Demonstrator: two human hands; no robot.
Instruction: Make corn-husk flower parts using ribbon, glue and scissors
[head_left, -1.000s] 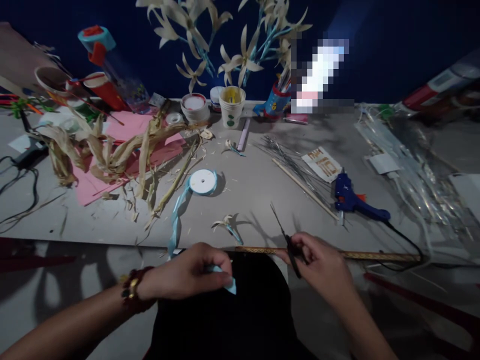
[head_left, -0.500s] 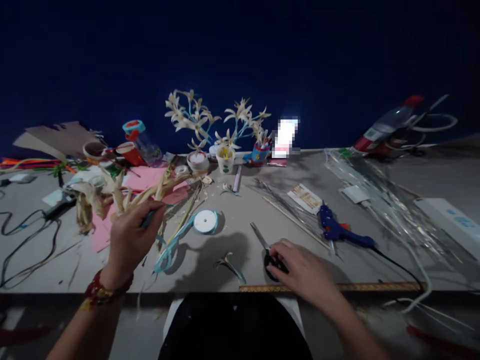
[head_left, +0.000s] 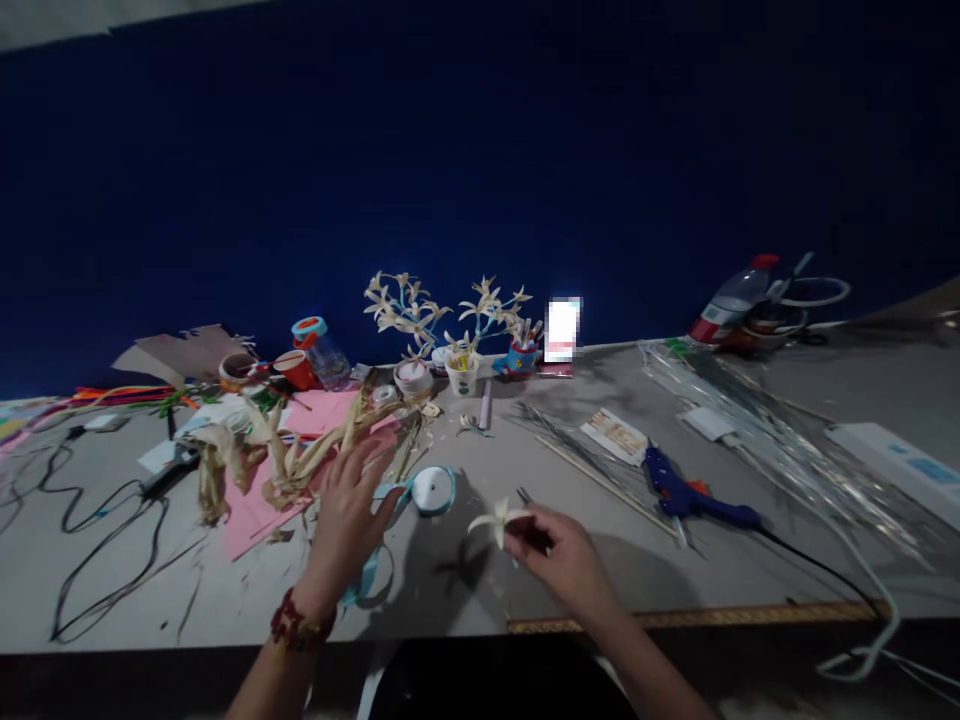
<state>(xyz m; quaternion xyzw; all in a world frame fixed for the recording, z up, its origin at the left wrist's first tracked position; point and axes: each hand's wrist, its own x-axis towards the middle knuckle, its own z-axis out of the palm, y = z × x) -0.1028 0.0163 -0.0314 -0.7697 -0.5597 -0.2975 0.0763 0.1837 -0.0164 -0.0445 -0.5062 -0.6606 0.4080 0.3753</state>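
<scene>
A: When you look down at the table, what is in your right hand?

B: You hold a white flower. Your fingers are closed on it, low down by its stem, and its petals spread out to the left of your fingertips. The flower is up above the table, near the front, and its dark shadow falls on the table beside it.

A: And what about your left hand?

B: That one is open, with the fingers reaching out. It is just beside the blue ribbon and near the dry leaves. I cannot tell if you touch them. The white spool sits between your two hands.

A: What else lies close to you?

B: On your right there is a blue glue gun, with a thin stick and grey wires near it. A long yellow strip lies along the front edge. On your left, pink paper lies under the leaves.

A: And at the back?

B: You have more flowers standing up on blue stems, by a white cup. A small flower lies near a purple stick.
</scene>
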